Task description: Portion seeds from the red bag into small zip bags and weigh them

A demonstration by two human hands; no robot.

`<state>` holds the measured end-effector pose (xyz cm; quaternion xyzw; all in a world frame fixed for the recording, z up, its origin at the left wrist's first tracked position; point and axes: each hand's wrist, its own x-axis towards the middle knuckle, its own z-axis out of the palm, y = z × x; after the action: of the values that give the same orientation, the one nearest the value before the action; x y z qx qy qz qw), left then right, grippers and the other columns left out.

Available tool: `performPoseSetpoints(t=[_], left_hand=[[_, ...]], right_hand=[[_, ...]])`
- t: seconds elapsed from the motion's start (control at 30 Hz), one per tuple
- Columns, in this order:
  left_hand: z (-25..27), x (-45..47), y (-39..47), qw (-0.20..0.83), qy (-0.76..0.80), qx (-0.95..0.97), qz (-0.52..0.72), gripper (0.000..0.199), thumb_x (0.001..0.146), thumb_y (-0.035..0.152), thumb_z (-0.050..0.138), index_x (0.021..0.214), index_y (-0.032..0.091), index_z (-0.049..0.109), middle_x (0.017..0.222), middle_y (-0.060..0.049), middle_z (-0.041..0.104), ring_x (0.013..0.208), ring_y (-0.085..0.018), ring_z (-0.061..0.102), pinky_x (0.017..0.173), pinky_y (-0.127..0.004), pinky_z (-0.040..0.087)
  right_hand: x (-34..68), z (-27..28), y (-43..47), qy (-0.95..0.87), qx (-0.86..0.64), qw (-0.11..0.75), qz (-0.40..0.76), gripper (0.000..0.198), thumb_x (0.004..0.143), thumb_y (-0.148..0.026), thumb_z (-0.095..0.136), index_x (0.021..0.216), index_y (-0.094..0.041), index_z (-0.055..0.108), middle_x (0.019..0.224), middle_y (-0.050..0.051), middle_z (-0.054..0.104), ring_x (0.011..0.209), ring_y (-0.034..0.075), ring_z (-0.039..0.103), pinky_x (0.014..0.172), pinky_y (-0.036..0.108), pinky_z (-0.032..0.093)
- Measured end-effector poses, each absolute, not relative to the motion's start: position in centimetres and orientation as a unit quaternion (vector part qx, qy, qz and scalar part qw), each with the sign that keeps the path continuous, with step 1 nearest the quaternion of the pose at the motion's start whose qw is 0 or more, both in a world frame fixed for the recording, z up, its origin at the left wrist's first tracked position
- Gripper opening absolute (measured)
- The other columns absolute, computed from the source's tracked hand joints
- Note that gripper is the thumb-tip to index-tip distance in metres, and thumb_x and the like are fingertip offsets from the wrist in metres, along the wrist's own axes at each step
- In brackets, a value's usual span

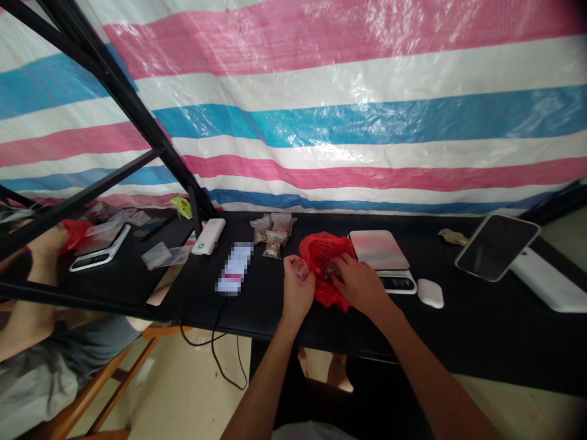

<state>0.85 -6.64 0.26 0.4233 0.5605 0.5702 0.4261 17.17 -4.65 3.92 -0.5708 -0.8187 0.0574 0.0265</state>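
Note:
A crumpled red plastic bag [316,245] lies with its mouth spread on the black table in front of me. My left hand [297,296] is closed around a small clear plastic bag [301,269], right against the red bag's left side. Into the red bag's mouth reaches my right hand [362,284], its fingers curled together over small dark contents. The fingertips are partly hidden there, so what they grip cannot be made out. Behind my right hand is a digital scale [380,249] with a bare metal plate.
Several filled clear bags [274,244] stand at the back, near a lit phone [235,269] and a white power bank [209,236]. A white case [430,293] and a propped phone [498,247] are to the right. A co-worker's arm [43,269] shows beyond the black frame [132,119].

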Motion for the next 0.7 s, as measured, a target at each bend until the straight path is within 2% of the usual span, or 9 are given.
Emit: performPoseSetpoints(t=[0.13, 0.23, 0.43, 0.53, 0.7], left_hand=[[0.3, 0.6, -6.6, 0.311, 0.621, 0.437, 0.572, 0.032, 0.086, 0.014, 0.063, 0.113, 0.022, 0.047, 0.101, -0.002, 0.057, 0.086, -0.014, 0.061, 0.083, -0.029, 0.05], [0.5, 0.1, -7.1, 0.258, 0.65, 0.458, 0.548, 0.03, 0.088, 0.015, 0.062, 0.114, 0.021, 0.049, 0.107, -0.005, 0.056, 0.096, -0.017, 0.061, 0.09, -0.032, 0.049], [0.7, 0.8, -8.1, 0.323, 0.649, 0.477, 0.497, 0.04, 0.085, 0.023, 0.071, 0.113, 0.022, 0.043, 0.1, -0.002, 0.058, 0.085, -0.017, 0.063, 0.081, -0.031, 0.05], [0.2, 1.7, -7.5, 0.383, 0.613, 0.453, 0.522, 0.04, 0.082, 0.018, 0.071, 0.107, 0.022, 0.041, 0.091, 0.002, 0.058, 0.076, -0.014, 0.06, 0.076, -0.027, 0.05], [-0.9, 1.5, -6.0, 0.418, 0.574, 0.39, 0.586, 0.041, 0.074, 0.01, 0.068, 0.104, 0.022, 0.042, 0.089, 0.004, 0.053, 0.073, -0.01, 0.056, 0.073, -0.023, 0.048]], right_hand=[[16.8, 3.5, -4.2, -0.805, -0.59, 0.046, 0.049, 0.035, 0.098, -0.028, 0.059, 0.132, -0.02, 0.058, 0.127, 0.013, 0.065, 0.11, 0.027, 0.066, 0.087, 0.035, 0.042], [16.5, 3.2, -3.7, -0.802, -0.592, 0.058, 0.05, 0.034, 0.099, -0.026, 0.057, 0.133, -0.022, 0.059, 0.127, 0.012, 0.065, 0.113, 0.027, 0.064, 0.089, 0.036, 0.041], [16.3, 3.2, -3.4, -0.807, -0.582, 0.08, 0.065, 0.039, 0.097, -0.018, 0.057, 0.135, -0.023, 0.06, 0.13, 0.012, 0.066, 0.117, 0.026, 0.062, 0.092, 0.037, 0.04], [16.2, 3.0, -3.3, -0.819, -0.561, 0.088, 0.083, 0.036, 0.096, -0.021, 0.06, 0.131, -0.024, 0.063, 0.126, 0.009, 0.069, 0.115, 0.025, 0.063, 0.094, 0.035, 0.04], [16.5, 2.6, -3.4, -0.814, -0.563, 0.104, 0.099, 0.033, 0.098, -0.026, 0.059, 0.131, -0.023, 0.063, 0.119, 0.007, 0.074, 0.109, 0.023, 0.066, 0.092, 0.034, 0.041]])
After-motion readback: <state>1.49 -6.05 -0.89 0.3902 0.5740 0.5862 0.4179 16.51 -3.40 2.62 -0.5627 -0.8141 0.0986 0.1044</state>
